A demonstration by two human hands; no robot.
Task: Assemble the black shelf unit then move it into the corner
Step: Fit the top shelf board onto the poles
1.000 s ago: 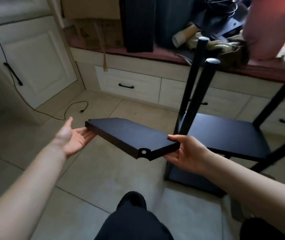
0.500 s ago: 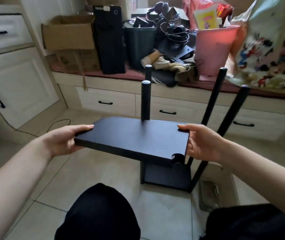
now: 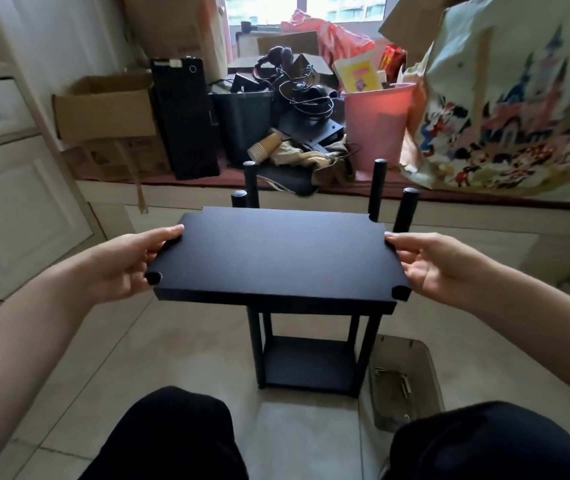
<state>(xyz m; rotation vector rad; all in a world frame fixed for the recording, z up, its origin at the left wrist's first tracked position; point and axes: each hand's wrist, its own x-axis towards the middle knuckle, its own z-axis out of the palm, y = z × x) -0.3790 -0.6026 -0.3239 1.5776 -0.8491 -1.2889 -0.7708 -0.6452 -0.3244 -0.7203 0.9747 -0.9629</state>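
Tiled floor (image 3: 179, 344) below: left hand (image 3: 127, 263) at 9 and right hand (image 3: 432, 265) at 3 o'clock grip shelf board (image 3: 276, 258); notches could miss posts (image 3: 409, 209), jamming it tilted.

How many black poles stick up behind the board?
4: two poles on the left, one in front of the other, and two on the right, one farther back, one nearer. The board hides their lower parts.
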